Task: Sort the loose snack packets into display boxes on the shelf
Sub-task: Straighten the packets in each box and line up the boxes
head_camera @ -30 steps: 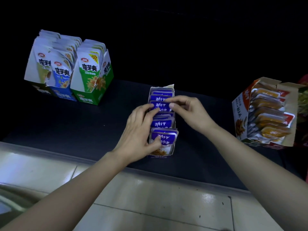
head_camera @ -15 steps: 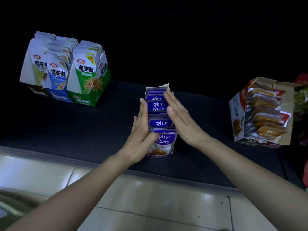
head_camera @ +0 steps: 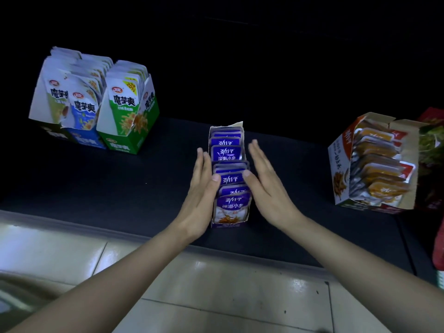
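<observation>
A narrow display box stands in the middle of the dark shelf, filled with a row of several purple snack packets. My left hand lies flat against the left side of the row, fingers straight. My right hand is flat on the right side, thumb touching the packets, fingers straight and a little off the row at the far end. Neither hand holds a packet.
At the back left stand display boxes of white, blue and green packets. An orange and white box full of orange packets leans at the right. Red packaging shows at the right edge. The tiled floor lies below the shelf's front edge.
A second ago both hands' fingertips pinched the tops of the packets. They then flattened against the row's sides, and my right hand has now drawn slightly away to the right.
</observation>
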